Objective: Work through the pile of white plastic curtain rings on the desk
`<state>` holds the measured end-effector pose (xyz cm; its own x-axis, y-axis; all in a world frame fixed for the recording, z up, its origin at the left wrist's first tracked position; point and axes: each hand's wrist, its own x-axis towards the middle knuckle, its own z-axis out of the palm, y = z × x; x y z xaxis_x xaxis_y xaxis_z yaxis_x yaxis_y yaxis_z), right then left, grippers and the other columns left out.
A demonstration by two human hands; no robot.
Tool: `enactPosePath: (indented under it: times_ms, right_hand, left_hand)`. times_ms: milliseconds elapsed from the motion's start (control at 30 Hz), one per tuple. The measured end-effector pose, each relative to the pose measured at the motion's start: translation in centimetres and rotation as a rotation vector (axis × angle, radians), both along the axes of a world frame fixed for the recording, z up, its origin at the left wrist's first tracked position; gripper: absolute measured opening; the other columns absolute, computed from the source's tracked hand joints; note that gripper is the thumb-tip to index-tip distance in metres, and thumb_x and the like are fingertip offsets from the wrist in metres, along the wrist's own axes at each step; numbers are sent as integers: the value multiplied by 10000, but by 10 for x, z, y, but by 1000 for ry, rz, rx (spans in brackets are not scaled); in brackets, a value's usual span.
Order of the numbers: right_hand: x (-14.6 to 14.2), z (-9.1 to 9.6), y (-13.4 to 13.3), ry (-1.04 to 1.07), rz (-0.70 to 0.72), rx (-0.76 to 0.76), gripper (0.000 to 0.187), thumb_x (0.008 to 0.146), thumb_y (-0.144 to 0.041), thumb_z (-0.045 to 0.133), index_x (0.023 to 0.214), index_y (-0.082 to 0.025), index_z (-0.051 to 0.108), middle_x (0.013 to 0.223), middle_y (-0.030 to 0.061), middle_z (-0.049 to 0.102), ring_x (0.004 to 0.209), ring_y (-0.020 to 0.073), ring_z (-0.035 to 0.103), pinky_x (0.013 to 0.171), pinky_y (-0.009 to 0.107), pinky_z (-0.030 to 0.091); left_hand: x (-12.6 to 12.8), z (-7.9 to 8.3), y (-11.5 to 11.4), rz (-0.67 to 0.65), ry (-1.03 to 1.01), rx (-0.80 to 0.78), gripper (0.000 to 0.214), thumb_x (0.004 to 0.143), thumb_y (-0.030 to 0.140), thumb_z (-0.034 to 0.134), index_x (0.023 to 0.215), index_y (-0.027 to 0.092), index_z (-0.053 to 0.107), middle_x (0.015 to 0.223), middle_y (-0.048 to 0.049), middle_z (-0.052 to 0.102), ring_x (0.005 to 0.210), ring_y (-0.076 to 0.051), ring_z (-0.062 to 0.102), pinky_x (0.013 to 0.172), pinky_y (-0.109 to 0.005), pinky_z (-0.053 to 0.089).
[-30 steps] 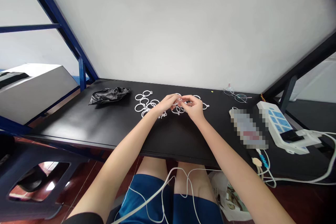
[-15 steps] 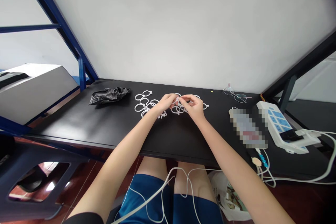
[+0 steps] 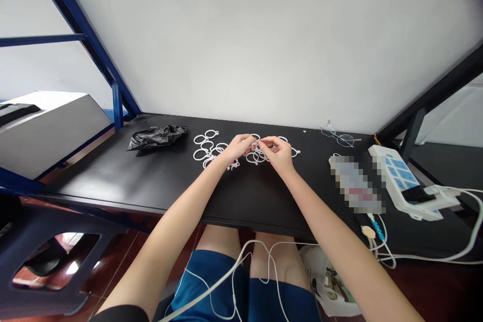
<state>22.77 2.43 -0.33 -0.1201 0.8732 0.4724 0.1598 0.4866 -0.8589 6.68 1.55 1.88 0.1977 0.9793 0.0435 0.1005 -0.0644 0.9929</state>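
Observation:
Both my hands meet over a black table [image 3: 113, 176], near its far side. My left hand [image 3: 238, 147] and my right hand [image 3: 278, 151] are closed in pinches on a small white plastic ring [image 3: 258, 146] held between their fingertips. Several more white rings [image 3: 207, 148] lie in a loose group to the left of my left hand, and others [image 3: 255, 158] lie under and around both hands. A few rings [image 3: 295, 151] show just right of my right hand.
A crumpled black plastic bag [image 3: 156, 136] lies at the far left. Eyeglasses [image 3: 341, 137] rest near the wall at the right. A blurred-out object [image 3: 356, 184], a white power strip [image 3: 400, 181] and white cables [image 3: 433, 256] fill the right end.
My fingers have shifted slightly on the ring; both hands stay in the same place over the rings.

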Motion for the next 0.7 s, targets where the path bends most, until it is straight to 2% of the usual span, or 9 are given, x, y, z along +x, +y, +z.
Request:
enactPosePath:
  times_ms: [333, 500, 700]
  right_hand:
    - [-1, -2, 1, -21, 10, -1, 202, 757, -388, 702, 807, -192, 690, 791, 60, 698, 722, 200, 661, 550, 283, 490]
    - [-1, -1, 1, -22, 6, -9, 245, 739, -425, 712, 795, -188, 688, 783, 62, 694, 707, 194, 652, 561, 288, 500]
    - [-2, 1, -1, -12, 31, -31, 266, 743, -453, 706, 795, -193, 685, 788, 68, 699, 721, 199, 652, 550, 287, 487]
  left_hand:
    - [0, -3, 3, -12, -23, 19, 193, 793, 304, 508, 683, 148, 536, 688, 1, 521, 538, -55, 413, 487, -196, 320]
    - [1, 1, 1, 29, -3, 27, 209, 802, 314, 514, 677, 148, 529, 676, 1, 507, 571, -62, 441, 494, -184, 333]
    - [3, 6, -4, 59, -45, -25, 221, 808, 316, 504, 652, 162, 480, 601, 27, 426, 471, -44, 331, 419, -192, 200]
